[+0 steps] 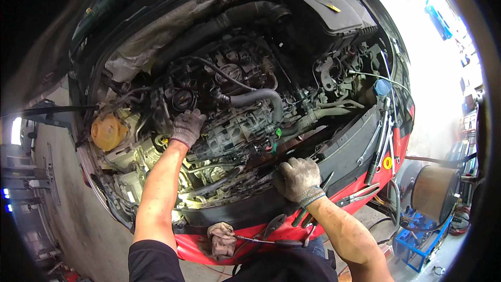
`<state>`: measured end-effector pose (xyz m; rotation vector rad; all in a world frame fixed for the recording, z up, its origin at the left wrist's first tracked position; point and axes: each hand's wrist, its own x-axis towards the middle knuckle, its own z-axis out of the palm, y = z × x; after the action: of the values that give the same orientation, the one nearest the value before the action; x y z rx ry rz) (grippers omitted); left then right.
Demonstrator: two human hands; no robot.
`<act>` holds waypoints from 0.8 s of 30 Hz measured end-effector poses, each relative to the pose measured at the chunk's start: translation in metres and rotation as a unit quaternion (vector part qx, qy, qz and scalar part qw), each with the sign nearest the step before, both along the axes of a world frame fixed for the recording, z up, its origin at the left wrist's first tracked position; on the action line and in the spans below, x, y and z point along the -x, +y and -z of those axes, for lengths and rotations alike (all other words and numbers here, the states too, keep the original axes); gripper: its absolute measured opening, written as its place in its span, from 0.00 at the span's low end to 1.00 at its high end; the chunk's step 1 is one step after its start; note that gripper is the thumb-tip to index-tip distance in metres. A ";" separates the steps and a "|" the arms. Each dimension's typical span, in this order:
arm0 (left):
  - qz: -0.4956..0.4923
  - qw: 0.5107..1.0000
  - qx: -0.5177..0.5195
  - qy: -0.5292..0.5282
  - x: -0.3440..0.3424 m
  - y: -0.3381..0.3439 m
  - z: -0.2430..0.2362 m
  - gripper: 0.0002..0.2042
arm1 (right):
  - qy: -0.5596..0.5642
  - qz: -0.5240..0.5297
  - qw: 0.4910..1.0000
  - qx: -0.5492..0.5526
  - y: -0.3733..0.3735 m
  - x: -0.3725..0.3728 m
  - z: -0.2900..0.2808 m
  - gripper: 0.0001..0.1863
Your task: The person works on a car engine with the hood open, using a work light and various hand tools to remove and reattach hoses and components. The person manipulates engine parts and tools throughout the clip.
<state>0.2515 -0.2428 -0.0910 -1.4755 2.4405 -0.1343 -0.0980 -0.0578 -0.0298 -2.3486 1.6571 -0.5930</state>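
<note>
My left hand [188, 127], in a grey work glove, reaches into the engine bay just below a round black cap [184, 99]. Its fingers are curled and the tips are hidden among the engine parts, so what they grip does not show. My right hand [299, 180], in a soiled grey glove, is closed like a fist over the front edge of the bay; its palm side is out of sight. Under that wrist lies a tool with a dark green handle [299, 218]. A ribbed black engine part [235, 133] and a curved black hose [258, 96] lie between my hands.
An orange-yellow reservoir [108, 131] sits at the left. Wrenches [385, 130], pliers [359, 196] and a yellow ring [387, 163] lie along the right front. A crumpled rag [222, 240] hangs on the red bumper [190, 245]. A hose reel [436, 193] stands at the right.
</note>
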 end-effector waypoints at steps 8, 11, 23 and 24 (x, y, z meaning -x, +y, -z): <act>0.018 1.000 -0.012 0.015 0.003 -0.009 0.010 0.11 | -0.021 -0.003 1.000 0.021 -0.001 0.000 0.004 0.10; 0.027 1.000 0.003 0.013 0.002 -0.011 0.014 0.11 | -0.010 -0.003 1.000 0.013 -0.002 0.001 0.002 0.10; 0.042 0.996 -0.040 0.071 -0.002 -0.021 0.018 0.10 | 0.001 -0.001 1.000 -0.009 -0.004 -0.001 0.001 0.10; 0.041 0.996 -0.038 0.072 -0.001 -0.021 0.019 0.10 | 0.004 -0.003 1.000 -0.011 -0.004 -0.001 0.000 0.10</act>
<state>0.2528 -0.2635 -0.1095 -1.3974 2.5907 0.0491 -0.0970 -0.0623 -0.0295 -2.3440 1.6502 -0.5615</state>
